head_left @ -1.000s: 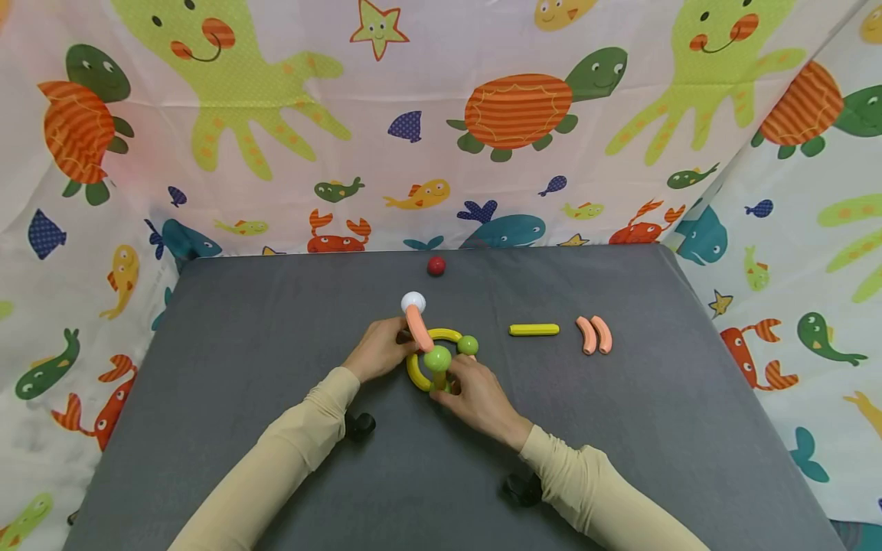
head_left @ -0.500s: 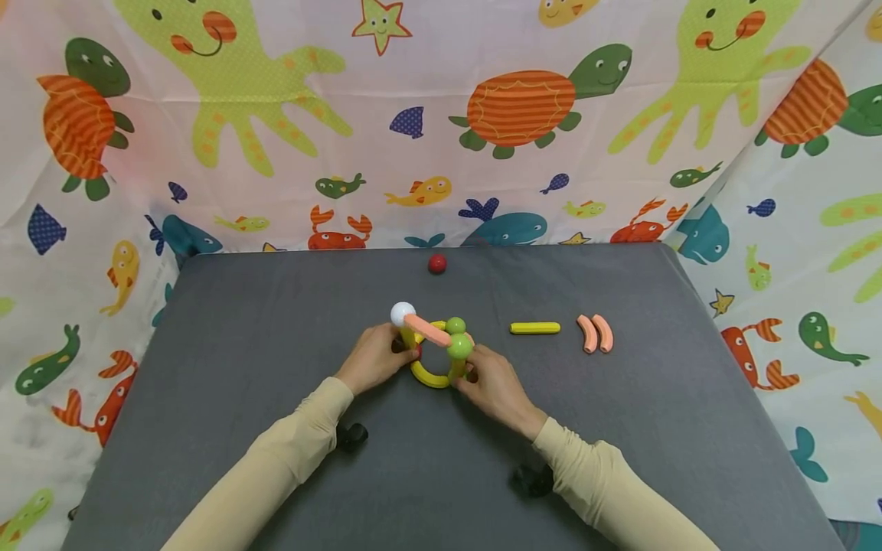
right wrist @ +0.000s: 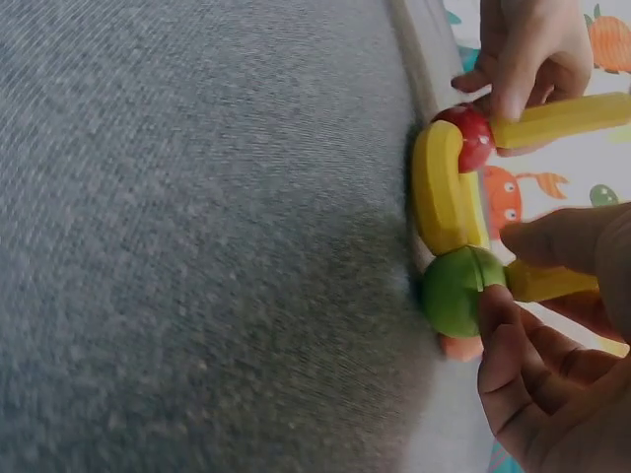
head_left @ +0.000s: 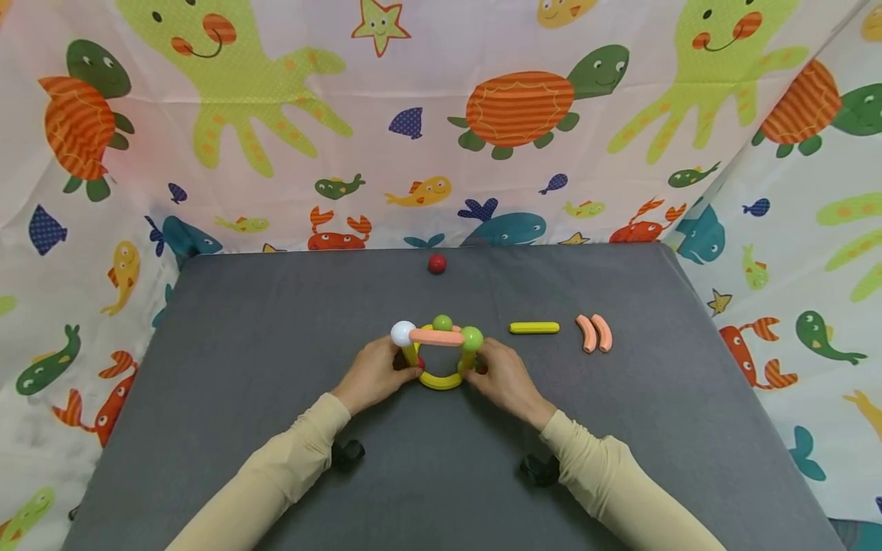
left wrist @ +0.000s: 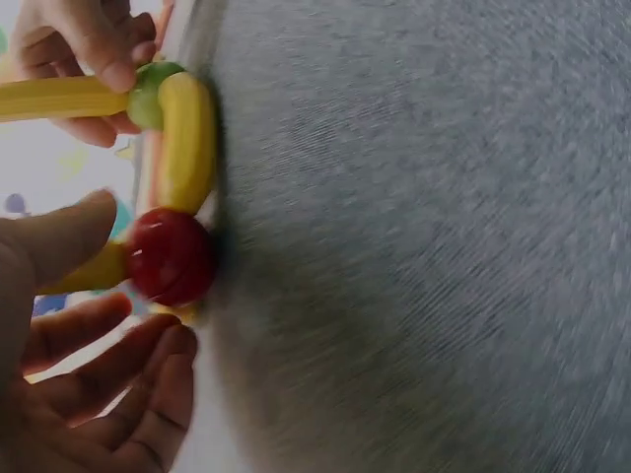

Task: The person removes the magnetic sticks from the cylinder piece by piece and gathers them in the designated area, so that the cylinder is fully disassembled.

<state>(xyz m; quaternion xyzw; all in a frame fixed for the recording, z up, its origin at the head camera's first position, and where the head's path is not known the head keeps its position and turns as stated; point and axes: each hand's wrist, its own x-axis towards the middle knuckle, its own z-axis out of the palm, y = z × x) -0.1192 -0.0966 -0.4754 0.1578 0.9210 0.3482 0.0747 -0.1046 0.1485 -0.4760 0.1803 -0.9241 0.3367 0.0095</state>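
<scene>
Both hands hold a toy frame of balls and sticks standing on the grey table. Its base is a ring with curved yellow sticks [head_left: 441, 381]. In front, two yellow uprights carry a white ball [head_left: 403, 333] and a green ball [head_left: 472, 338], bridged by a pink stick [head_left: 436, 337]. My left hand [head_left: 375, 371] pinches the left upright [right wrist: 562, 120] just above the red base ball [left wrist: 170, 258]. Opposite it, my right hand [head_left: 510, 379] grips the right upright [left wrist: 59, 99] at the green base ball [right wrist: 454, 296]. Behind the bridge shows another green ball [head_left: 442, 323].
A loose red ball [head_left: 437, 264] lies near the table's back edge. To the right are a straight yellow stick [head_left: 534, 327] and two curved pink sticks [head_left: 586, 334]. A cloth [head_left: 276, 207] printed with sea animals rises behind the table and along its sides.
The frame has been turned so that its pink bridge, earlier slanting steeply, now runs nearly level left to right. My right hand has moved right; my left has shifted slightly towards me.
</scene>
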